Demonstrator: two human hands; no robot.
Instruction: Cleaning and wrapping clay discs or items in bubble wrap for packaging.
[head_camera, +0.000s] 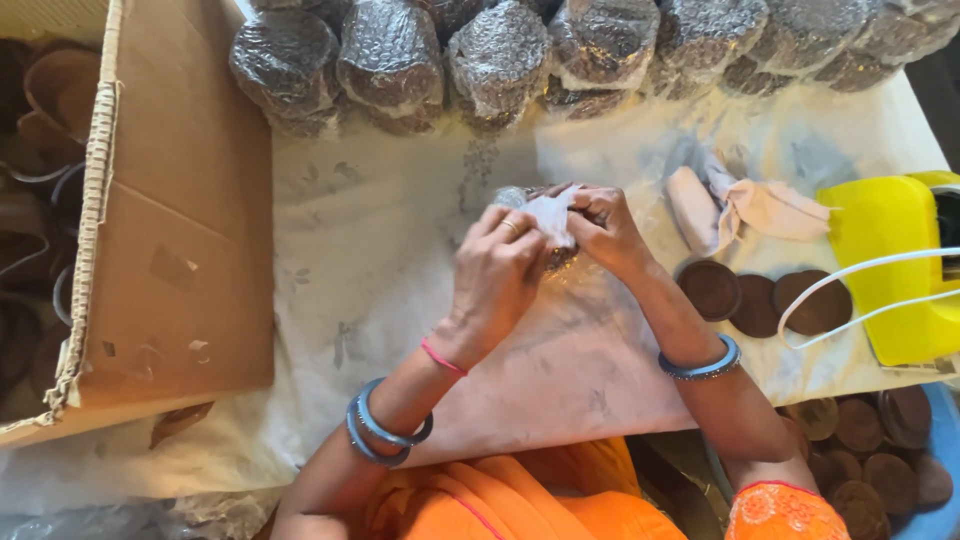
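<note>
Three brown clay discs (765, 298) beside a yellow device (890, 265), left hand (495, 275) and right hand (603, 230) both pinching one small bubble-wrapped bundle (548, 215), pale, crinkled, held mid-table over white cloth (380, 260)

Dark brown discs (757, 305) lie on a white sheet (380, 250) faintly printed with grey flowers, beside a bright yellow dispenser (885, 265) and its white cord (870, 290). Grey-blue bangles (385, 430) and a pink thread (443, 357) ring the wrists above orange cloth (520, 500). Clear bubble-wrapped bundles (390, 60) show dark brown; the carton (180, 200) is tan.
</note>
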